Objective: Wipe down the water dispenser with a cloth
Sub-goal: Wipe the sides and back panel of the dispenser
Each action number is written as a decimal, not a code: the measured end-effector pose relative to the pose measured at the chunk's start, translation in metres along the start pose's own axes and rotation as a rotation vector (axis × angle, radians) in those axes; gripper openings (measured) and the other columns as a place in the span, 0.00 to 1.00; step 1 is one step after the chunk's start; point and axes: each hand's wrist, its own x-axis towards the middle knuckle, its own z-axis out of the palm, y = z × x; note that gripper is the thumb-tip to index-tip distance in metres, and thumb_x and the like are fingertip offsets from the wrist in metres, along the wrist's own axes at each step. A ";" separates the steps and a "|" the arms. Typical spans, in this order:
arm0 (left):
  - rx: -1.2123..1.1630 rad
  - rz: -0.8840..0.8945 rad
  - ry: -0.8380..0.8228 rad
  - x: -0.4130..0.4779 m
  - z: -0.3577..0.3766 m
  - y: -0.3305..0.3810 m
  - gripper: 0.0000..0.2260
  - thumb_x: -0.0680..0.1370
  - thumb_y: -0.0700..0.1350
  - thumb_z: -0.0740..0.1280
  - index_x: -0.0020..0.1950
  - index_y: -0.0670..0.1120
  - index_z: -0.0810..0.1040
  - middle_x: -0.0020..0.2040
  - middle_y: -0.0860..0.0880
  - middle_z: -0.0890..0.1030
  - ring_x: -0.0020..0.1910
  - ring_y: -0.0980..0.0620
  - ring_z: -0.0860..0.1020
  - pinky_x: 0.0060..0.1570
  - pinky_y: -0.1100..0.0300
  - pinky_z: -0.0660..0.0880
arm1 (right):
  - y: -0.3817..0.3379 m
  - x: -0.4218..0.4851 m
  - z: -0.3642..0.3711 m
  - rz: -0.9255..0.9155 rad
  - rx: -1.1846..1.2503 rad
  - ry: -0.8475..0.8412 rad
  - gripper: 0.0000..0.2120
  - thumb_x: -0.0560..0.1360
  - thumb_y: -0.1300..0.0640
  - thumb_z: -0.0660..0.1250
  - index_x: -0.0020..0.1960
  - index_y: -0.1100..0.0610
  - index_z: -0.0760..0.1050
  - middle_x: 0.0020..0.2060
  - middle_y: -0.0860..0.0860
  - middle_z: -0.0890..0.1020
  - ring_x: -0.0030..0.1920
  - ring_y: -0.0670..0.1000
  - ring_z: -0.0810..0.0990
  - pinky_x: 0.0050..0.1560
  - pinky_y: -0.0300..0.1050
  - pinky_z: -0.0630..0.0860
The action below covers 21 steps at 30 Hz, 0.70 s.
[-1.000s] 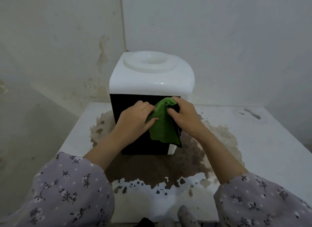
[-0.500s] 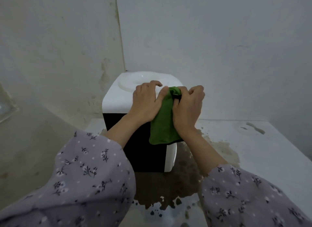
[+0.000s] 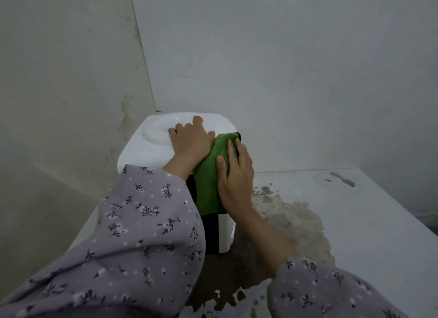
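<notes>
Your left hand (image 3: pixel 189 141) moved off cloth (image 3: pixel 208 185), fingers now spread flat on water dispenser (image 3: pixel 139 152) top at 12 o'clock. Your right hand (image 3: pixel 235 175) presses cloth over front-right edge, fingers straight. Table (image 3: pixel 367 211) runs wide at 3 o'clock.

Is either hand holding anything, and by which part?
Nothing gripped: right hand presses green cloth, at its upper half, flat against the water dispenser; left hand rests on top.

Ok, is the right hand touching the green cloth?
Touching: head view shows the right hand pressed flat on the green cloth, fingers spread over it.
</notes>
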 end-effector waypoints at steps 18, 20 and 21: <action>-0.462 0.535 -0.077 -0.009 -0.030 -0.087 0.06 0.71 0.54 0.61 0.46 0.56 0.70 0.46 0.56 0.78 0.54 0.54 0.75 0.58 0.57 0.59 | -0.066 -0.061 0.059 -0.114 -0.259 0.287 0.33 0.73 0.35 0.57 0.67 0.58 0.66 0.67 0.53 0.65 0.69 0.57 0.62 0.66 0.49 0.55; -0.510 0.599 -0.103 -0.009 -0.036 -0.102 0.05 0.72 0.53 0.62 0.46 0.56 0.71 0.46 0.58 0.78 0.53 0.57 0.75 0.63 0.50 0.64 | -0.083 -0.074 0.069 -0.156 -0.331 0.241 0.31 0.71 0.41 0.60 0.68 0.57 0.64 0.67 0.53 0.64 0.70 0.57 0.60 0.64 0.52 0.56; -0.529 0.613 -0.119 -0.009 -0.038 -0.107 0.04 0.73 0.52 0.63 0.46 0.55 0.71 0.46 0.59 0.78 0.53 0.60 0.75 0.64 0.48 0.65 | -0.090 -0.078 0.072 -0.178 -0.345 0.227 0.29 0.72 0.44 0.59 0.68 0.57 0.64 0.68 0.53 0.64 0.70 0.57 0.60 0.64 0.53 0.56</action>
